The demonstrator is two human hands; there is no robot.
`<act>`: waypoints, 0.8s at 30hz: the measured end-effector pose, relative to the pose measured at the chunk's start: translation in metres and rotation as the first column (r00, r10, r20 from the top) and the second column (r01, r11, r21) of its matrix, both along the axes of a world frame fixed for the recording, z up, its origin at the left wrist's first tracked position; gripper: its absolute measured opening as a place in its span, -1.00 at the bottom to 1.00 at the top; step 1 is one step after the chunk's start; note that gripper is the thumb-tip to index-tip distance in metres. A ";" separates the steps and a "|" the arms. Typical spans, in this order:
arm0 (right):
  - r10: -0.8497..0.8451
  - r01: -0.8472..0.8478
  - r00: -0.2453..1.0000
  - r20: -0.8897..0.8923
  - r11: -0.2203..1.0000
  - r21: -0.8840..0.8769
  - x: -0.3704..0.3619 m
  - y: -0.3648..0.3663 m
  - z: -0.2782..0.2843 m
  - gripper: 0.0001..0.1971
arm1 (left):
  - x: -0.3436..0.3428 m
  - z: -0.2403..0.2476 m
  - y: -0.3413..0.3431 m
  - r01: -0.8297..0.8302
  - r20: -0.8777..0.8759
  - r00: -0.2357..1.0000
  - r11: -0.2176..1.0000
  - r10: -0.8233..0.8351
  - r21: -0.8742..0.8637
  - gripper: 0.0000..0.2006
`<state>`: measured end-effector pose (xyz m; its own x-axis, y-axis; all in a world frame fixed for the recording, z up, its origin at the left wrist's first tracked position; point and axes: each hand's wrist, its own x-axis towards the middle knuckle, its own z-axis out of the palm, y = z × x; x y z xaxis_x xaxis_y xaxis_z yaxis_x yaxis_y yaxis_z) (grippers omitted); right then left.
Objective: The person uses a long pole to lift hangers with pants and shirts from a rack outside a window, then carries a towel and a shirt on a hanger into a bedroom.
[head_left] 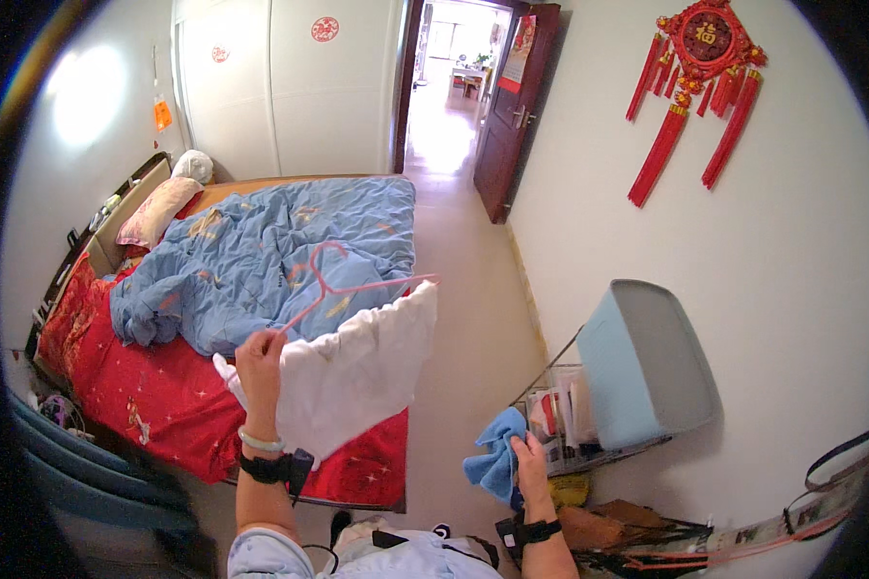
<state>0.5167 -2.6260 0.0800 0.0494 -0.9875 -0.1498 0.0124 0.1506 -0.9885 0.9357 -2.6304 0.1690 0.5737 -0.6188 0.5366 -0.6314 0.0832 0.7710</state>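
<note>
My left hand [259,359] is closed on the left arm of a pink clothes hanger [326,289], its hook pointing up. A white garment [362,372] hangs from the hanger, bunched along the top edge and drooping below. Its exact kind I cannot make out. In my right hand [531,468] is a crumpled blue cloth [497,454], gripped beside a wire rack [555,434]. Hanger and garment are held up in front of the bed, apart from the blue cloth.
A bed with a blue quilt [290,227] and a red sheet [164,415] fills the left. To the right, a blue-grey bin [637,376] rests on the rack by the wall. Brown bags [599,526] lie below it. The floor [454,241] leads to an open door [517,106].
</note>
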 end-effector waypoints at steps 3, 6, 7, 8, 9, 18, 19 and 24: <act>-0.028 0.029 0.997 0.076 1.000 -0.008 -0.036 -0.008 0.001 -0.76 | -0.038 0.029 -0.028 0.008 0.020 1.000 1.000 -0.008 -0.015 -0.86; -0.062 0.061 0.995 0.072 0.998 0.022 -0.048 -0.010 0.022 -0.81 | -0.073 0.040 -0.052 0.104 -0.145 0.983 0.993 -0.110 -0.046 -0.87; -0.067 0.066 0.994 0.082 0.998 0.015 -0.056 -0.015 0.012 -0.81 | -0.085 0.044 -0.062 0.161 -0.182 0.969 0.986 -0.165 -0.036 -0.88; -0.076 0.076 0.994 0.075 0.997 0.002 -0.065 -0.021 -0.005 -0.80 | -0.096 0.046 -0.074 0.219 -0.221 0.950 0.975 -0.219 -0.026 -0.89; -0.086 0.087 0.994 0.068 0.996 -0.012 -0.072 -0.029 -0.019 -0.78 | -0.105 0.046 -0.086 0.226 -0.212 0.950 0.974 -0.227 -0.029 -0.89; -0.174 0.174 0.984 -0.021 0.984 -0.029 -0.095 -0.126 -0.044 -0.69 | -0.154 0.014 -0.210 0.210 -0.064 0.976 0.976 -0.207 0.049 -0.90; -0.174 0.173 0.985 -0.022 0.984 -0.034 -0.092 -0.144 -0.037 -0.69 | -0.156 0.011 -0.229 0.202 -0.049 0.979 0.977 -0.198 0.074 -0.90; -0.150 0.150 0.989 0.001 0.987 -0.052 -0.062 -0.261 0.018 -0.65 | -0.147 0.002 -0.340 0.234 -0.087 0.970 0.968 -0.226 0.093 -0.87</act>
